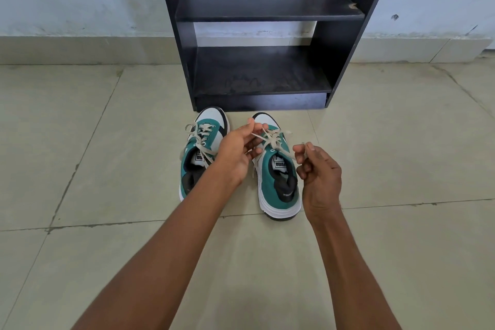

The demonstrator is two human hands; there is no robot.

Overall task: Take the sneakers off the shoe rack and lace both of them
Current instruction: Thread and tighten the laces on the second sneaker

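Your left hand (pixel 235 151) and right hand (pixel 318 169) each pinch an end of the lace (pixel 270 139) on the right sneaker (pixel 276 185); your left wrist hides part of the left sneaker (pixel 199 153). Both stand on the floor (pixel 107 142) before the rack (pixel 257 35), its top cropped.

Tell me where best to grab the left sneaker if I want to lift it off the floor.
Probably the heel collar of the left sneaker, from above and from the near side. Its opening faces up and its heel points toward you, so fingers can hook inside the rim. The loose laces draped over the tongue make a poor grip, and the left hand already hovers beside it.
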